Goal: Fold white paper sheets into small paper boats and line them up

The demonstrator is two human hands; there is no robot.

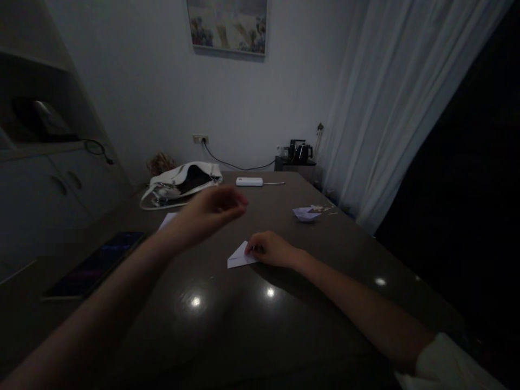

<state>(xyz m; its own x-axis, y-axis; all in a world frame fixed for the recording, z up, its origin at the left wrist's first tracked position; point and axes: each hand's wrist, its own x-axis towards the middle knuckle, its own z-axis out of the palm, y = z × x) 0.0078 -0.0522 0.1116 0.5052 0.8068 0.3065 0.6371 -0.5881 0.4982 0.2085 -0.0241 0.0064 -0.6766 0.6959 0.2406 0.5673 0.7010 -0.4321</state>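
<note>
My right hand (pixel 273 249) rests on the dark table with its fingers closed on a small white folded paper (pixel 240 257). The paper's left end is a pointed, sloping flap; my fingers cover its right part. Above and to the left, my left hand (pixel 203 214) hangs in the air, somewhat blurred. Its fingers are loosely curved, with a gap to the thumb, and nothing shows between them. Under that wrist, a corner of white paper (pixel 167 220) peeks out. A pale purple folded paper boat (pixel 306 214) sits farther off to the right.
A tablet-like device (pixel 97 262) lies at left on the glossy table (pixel 244 336). Toward the back are a white handbag (pixel 182 181) and a white power bank (pixel 249 182) with a short cable. Small scraps (pixel 323 208) lie beside the boat. Sheer curtains (pixel 377 108) hang at right.
</note>
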